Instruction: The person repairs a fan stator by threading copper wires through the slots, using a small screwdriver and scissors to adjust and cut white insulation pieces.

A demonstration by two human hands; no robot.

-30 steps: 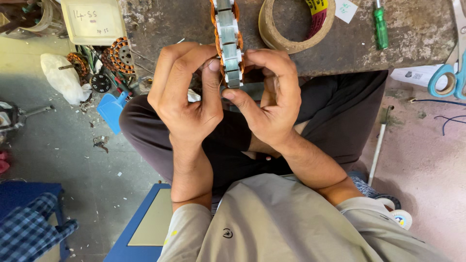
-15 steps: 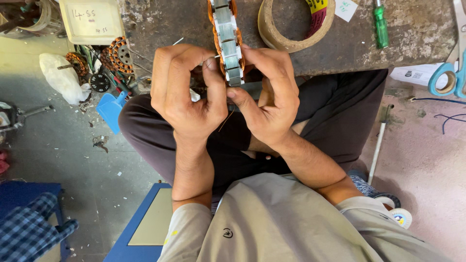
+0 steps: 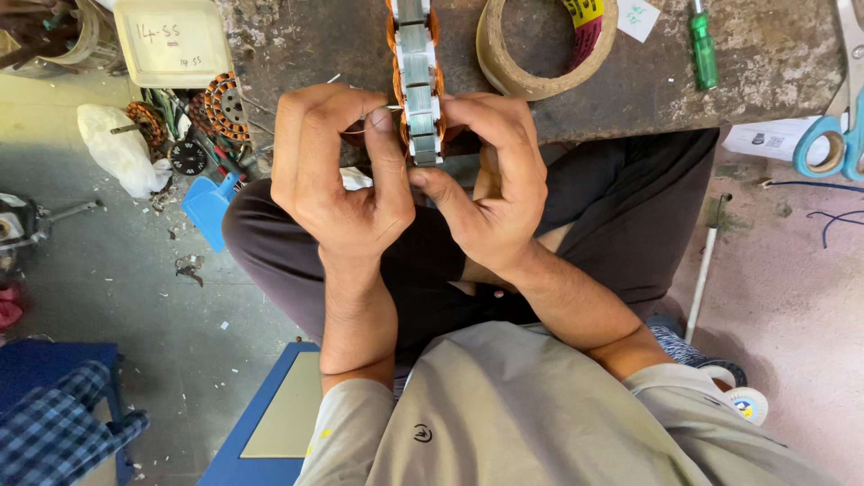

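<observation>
Both grips (image 3: pixel 416 171) round stator (image 3: pixel 419 81) btm

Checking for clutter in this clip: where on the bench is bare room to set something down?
Free: bench top right of the green screwdriver, and the patch between the white tray and the stator. Crowded: around both hands, left hand, right hand, and the tape roll.

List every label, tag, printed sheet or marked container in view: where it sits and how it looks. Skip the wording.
Cream plastic container: top left, beside the bench, square with handwritten marks.
Yellow and red label: inside the tape roll on the bench, a folded strip.
White paper slip: on the bench, right of the roll, small, green marks.
White printed sheet: right, below the bench edge, under blue-handled scissors.
</observation>
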